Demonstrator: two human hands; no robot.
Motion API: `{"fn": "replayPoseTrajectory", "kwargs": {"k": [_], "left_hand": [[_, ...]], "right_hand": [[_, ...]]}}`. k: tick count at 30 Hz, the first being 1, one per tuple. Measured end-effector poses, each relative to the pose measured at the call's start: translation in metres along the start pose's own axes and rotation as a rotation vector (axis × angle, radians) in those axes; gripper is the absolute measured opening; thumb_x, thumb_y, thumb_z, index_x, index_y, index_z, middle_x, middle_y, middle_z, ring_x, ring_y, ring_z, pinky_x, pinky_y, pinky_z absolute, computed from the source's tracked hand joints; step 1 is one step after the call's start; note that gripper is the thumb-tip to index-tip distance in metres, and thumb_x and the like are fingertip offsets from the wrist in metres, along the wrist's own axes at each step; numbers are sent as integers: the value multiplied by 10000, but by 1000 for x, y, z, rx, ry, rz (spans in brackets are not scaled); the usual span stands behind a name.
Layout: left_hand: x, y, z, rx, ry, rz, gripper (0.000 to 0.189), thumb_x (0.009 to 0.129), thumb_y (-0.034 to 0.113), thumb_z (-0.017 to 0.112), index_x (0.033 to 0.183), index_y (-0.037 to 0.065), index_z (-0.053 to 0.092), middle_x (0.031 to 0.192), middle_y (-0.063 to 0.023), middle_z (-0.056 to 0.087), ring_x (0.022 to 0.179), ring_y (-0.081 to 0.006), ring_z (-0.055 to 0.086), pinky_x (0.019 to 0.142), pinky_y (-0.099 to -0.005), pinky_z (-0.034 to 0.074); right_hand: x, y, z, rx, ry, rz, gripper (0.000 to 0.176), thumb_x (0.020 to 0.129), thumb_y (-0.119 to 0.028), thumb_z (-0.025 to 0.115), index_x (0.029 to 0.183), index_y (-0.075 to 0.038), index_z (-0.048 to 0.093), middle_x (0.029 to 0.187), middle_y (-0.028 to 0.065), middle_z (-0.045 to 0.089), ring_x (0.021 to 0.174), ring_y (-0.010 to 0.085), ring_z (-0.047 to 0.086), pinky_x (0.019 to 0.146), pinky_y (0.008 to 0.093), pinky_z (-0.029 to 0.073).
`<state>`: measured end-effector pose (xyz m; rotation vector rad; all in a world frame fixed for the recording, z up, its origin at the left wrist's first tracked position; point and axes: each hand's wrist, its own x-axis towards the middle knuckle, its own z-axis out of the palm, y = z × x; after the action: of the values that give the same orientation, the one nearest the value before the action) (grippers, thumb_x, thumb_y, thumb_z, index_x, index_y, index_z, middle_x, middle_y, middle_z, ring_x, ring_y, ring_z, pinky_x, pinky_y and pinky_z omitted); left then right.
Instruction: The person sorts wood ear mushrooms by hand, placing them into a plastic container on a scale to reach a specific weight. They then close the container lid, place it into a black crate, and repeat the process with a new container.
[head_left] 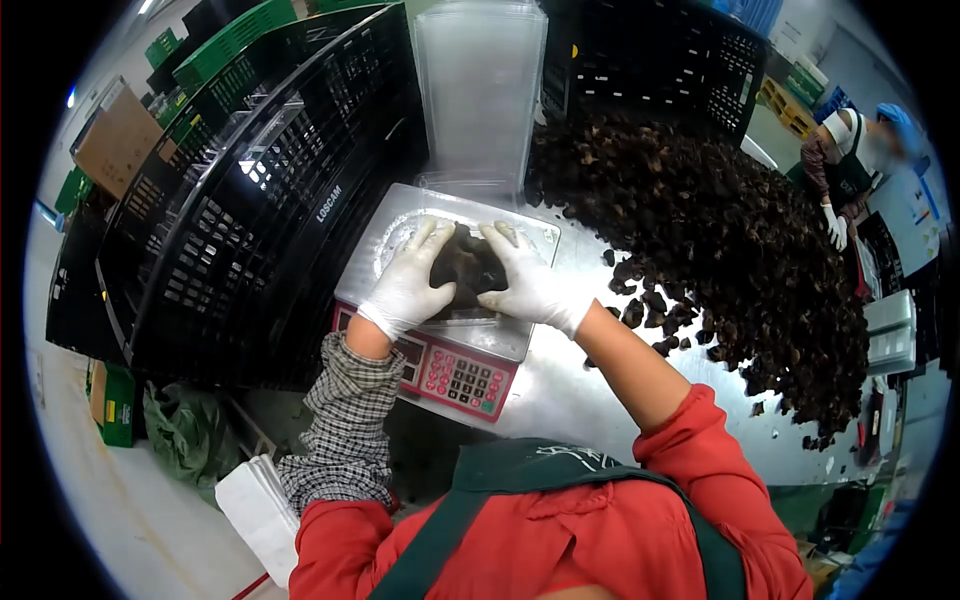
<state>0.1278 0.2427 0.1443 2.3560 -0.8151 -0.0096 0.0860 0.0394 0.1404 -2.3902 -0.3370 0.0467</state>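
Left hand: the white-gloved left hand, palm down, fingers spread forward, thumb inward against the dark brown clump.
Right hand: the white-gloved right hand, spread likewise on the clump's other side.
Clump: between both hands, above the square silver metal scale platform; its sides are partly covered.
Hard to make out: clear plastic edges under the clump; the scale's display, partly behind the left wrist.
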Motion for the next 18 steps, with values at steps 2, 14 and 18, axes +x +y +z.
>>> {"fn": "replayPoseTrajectory", "kwargs": {"k": [2, 14, 18], "left_hand": [[3, -1, -11, -229, -140, -6, 664, 740, 43, 623, 1376, 12, 431, 1427, -240, 394, 1317, -333, 413, 1079, -354, 358], [-25, -31, -83, -513, 359, -217, 389, 879, 19, 607, 1262, -26, 554, 1233, -116, 607, 1130, -184, 570, 1002, -297, 442], [-39, -17, -86, -70, 522, -74, 333, 854, -4, 615, 1187, -8, 613, 1169, -114, 642, 1070, -180, 608, 940, -287, 471]], "right_hand": [[-3, 8, -7, 60, 8, -17, 890, 719, -178, 759, 1458, -26, 287, 1469, 292, 265, 1402, 401, 215, 1150, 394, 235], [-25, 33, -69, 305, 143, 186, 385, 878, -96, 634, 1253, -32, 572, 1162, 90, 585, 979, 156, 576, 844, 271, 489], [-6, 37, -53, 248, 121, 35, 364, 886, -113, 631, 1240, -40, 584, 1041, 78, 632, 846, 137, 591, 780, 263, 499]]}}
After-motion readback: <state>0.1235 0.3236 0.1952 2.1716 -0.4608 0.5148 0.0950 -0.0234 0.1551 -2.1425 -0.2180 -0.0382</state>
